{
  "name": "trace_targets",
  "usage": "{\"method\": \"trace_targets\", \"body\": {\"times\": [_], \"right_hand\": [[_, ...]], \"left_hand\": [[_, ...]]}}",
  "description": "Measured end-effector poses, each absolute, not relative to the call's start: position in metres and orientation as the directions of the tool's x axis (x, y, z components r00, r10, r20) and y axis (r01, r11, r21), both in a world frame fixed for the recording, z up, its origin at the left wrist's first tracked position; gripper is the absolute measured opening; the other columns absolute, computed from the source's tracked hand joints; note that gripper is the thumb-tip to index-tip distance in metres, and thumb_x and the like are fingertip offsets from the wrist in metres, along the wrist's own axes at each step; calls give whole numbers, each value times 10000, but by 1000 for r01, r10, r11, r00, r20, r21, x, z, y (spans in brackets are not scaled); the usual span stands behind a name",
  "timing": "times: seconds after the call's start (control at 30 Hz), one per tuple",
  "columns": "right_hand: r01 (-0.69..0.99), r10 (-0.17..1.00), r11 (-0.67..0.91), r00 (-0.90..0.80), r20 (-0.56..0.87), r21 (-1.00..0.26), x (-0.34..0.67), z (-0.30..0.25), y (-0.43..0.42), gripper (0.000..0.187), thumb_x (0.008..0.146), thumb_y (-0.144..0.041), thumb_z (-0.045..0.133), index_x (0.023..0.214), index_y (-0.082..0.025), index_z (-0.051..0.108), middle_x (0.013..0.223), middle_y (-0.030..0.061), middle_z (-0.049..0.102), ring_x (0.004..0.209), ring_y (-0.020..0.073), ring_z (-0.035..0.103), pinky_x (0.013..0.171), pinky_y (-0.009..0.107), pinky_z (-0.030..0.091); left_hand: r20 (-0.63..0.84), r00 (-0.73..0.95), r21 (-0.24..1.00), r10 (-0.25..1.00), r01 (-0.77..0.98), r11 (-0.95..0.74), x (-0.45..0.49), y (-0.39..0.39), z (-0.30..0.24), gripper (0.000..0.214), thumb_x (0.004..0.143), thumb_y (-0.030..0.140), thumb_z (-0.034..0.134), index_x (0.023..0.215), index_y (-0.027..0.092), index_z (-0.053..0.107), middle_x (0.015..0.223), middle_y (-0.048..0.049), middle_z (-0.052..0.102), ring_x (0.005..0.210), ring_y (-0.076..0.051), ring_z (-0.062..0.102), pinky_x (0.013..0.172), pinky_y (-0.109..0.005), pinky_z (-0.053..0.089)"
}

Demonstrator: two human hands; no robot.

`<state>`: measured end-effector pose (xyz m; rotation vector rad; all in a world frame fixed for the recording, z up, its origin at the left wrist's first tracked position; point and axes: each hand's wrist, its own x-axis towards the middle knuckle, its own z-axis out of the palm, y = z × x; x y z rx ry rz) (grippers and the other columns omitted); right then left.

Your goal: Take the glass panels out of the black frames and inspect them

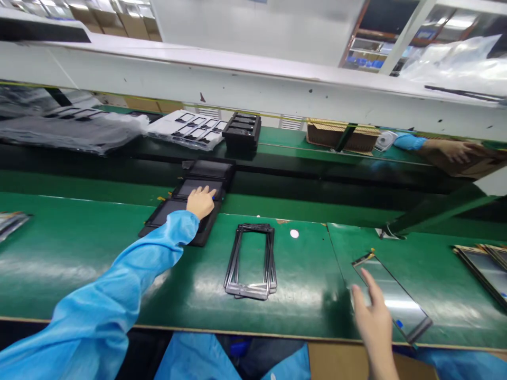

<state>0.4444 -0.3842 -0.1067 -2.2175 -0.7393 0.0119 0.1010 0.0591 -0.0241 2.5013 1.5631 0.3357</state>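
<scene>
My left hand (200, 202), in a blue sleeve, reaches onto a black tray (208, 232) that holds dark flat screens (198, 187). Its fingers are spread over one screen, near a small blue tab, and grip nothing I can see. My right hand (373, 316) is at the lower right, thumb and forefinger apart, just left of a display panel (400, 301). That panel lies slanted on the green bench, with a blue tab at its near end. Between my hands lies a loose stack of black rectangular frames (250, 289).
More panels (485, 269) lie at the right edge, others (11, 224) at the far left. Behind are a white tray (186, 129), black trays (242, 129) and a cardboard box (340, 136). A green post (439, 214) stands right. A co-worker's hand (451, 150) touches a carton.
</scene>
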Motion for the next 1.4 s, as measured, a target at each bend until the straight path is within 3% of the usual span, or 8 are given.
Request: {"method": "trace_targets", "body": {"times": [0.13,0.3,0.43,0.6,0.73,0.87,1.07,1.4], "right_hand": [[543,516,-633,827,222,-552,509,-127,-402,957,894,-758,408,1469,-22,619,1624,346,441,1564,558,305,1214,742,290],[677,673,-590,714,195,-440,470,-154,-420,942,930,-792,367,1474,-67,623,1616,279,498,1538,526,379,1211,753,309],[856,854,-398,477,209,-328,407,-158,-452,789,974,-657,563,1604,-186,507,1687,171,442,1550,460,407,1228,696,363],[842,848,-294,448,282,-453,381,-129,-484,466,1044,-274,456,1421,-374,710,1478,19,686,1347,349,672,1136,585,555],[745,676,-301,607,417,-596,377,-82,-492,296,943,-274,689,1162,-397,845,1178,42,831,984,327,827,852,440,695],[456,448,-144,821,354,-878,352,-41,-469,292,865,-330,829,1153,-278,827,952,69,816,796,263,791,724,380,683],[-136,570,82,819,-66,-987,309,-31,-422,595,829,-383,892,1368,-232,689,816,-7,709,547,145,658,450,248,538],[-255,597,97,788,-149,-962,299,-31,-413,614,800,-379,917,1349,-226,690,792,-18,704,527,128,643,449,230,518]], "left_hand": [[36,517,351,855,795,-495,115,24,-29,341,1046,359,665,1341,188,678,1423,-125,658,1296,-313,634,1122,-578,496],[-157,600,509,785,730,-456,140,-21,-48,306,1020,379,712,1238,164,715,1182,-89,750,1045,-250,736,954,-478,610],[-251,574,655,779,693,-300,149,-28,-55,317,1020,369,713,1243,145,702,1012,-58,757,787,-179,735,726,-352,645],[-229,563,849,794,514,-119,143,-36,-30,527,833,448,804,1227,99,767,798,-51,744,682,-187,712,618,-304,641],[-151,574,938,805,341,-67,133,-74,8,607,837,500,775,1339,160,746,1046,-101,773,847,-196,706,654,-278,634],[-93,637,991,765,135,8,135,-139,32,536,856,403,817,1352,207,764,924,-49,733,792,-174,685,682,-266,606],[-21,731,1000,682,6,25,143,-204,31,400,895,230,754,1291,224,810,859,-34,755,722,-144,655,678,-240,572],[94,731,993,676,-20,-117,142,-216,40,334,908,181,749,1205,294,853,860,-23,745,738,-148,676,673,-212,588]]}}
